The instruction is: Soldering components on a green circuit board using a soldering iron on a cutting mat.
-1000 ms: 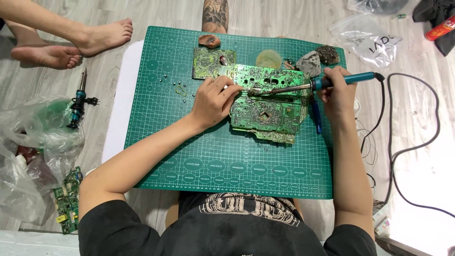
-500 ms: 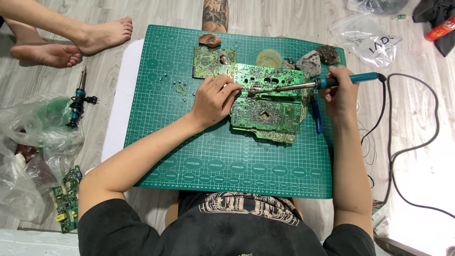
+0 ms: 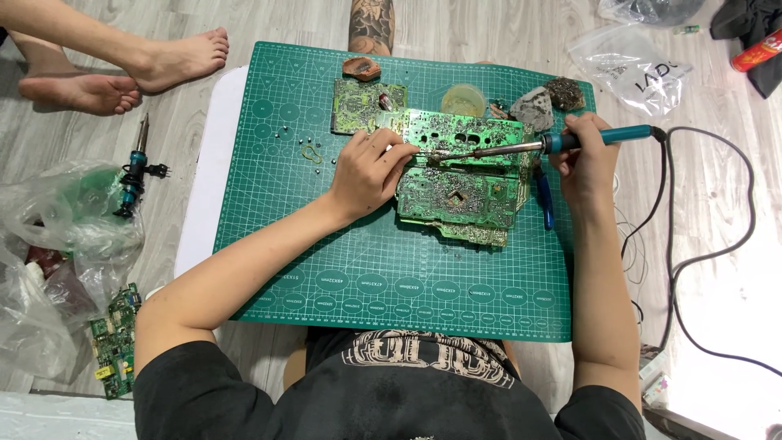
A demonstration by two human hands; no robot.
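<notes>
We clench our right hand [image 3: 588,159] around the teal-handled soldering iron [image 3: 562,143], tip on the green circuit board [image 3: 460,183] lying on the cutting mat [image 3: 326,269]. Our left hand [image 3: 368,173], just beside the tip, pins the board, perhaps pinching something. Many joints look untouched.

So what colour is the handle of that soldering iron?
Teal, on the soldering iron in the right hand; head view.

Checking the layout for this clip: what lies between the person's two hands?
In the head view, the large green circuit board spans the gap between the left hand and right hand, with the soldering iron shaft crossing above it.
</notes>
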